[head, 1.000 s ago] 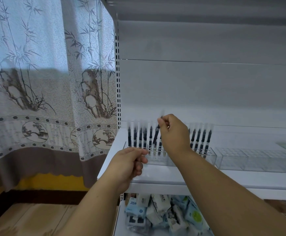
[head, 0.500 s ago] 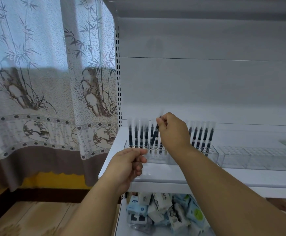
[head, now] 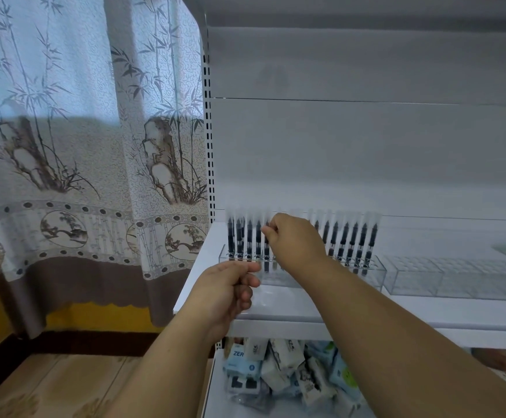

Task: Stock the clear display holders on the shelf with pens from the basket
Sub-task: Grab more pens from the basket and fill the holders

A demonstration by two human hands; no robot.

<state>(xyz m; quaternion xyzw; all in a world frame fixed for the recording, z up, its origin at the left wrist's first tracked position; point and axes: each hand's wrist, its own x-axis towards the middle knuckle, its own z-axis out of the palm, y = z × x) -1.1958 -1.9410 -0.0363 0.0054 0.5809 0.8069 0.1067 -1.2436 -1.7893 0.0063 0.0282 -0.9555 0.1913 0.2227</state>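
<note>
A clear display holder point(head: 377, 274) stands on the white shelf point(head: 279, 307), with several dark pens with clear caps point(head: 355, 241) upright in it at both ends. My right hand point(head: 295, 241) pinches the top of one pen point(head: 266, 253) that stands nearly upright in a slot left of the middle. My left hand point(head: 226, 292) is at the holder's front left corner, thumb and curled fingers closed on its front wall. A second clear holder point(head: 456, 276) to the right has no pens in it. The basket is out of view.
A patterned curtain point(head: 80, 176) hangs to the left of the shelf upright point(head: 206, 131). The lower shelf holds a pile of packaged goods point(head: 291, 372). The shelf's back panel point(head: 366, 146) is bare. Wooden floor point(head: 49, 387) shows at the bottom left.
The pen in my right hand has gone from tilted to nearly upright and sunk lower into the holder. My left hand has stayed at the holder's front.
</note>
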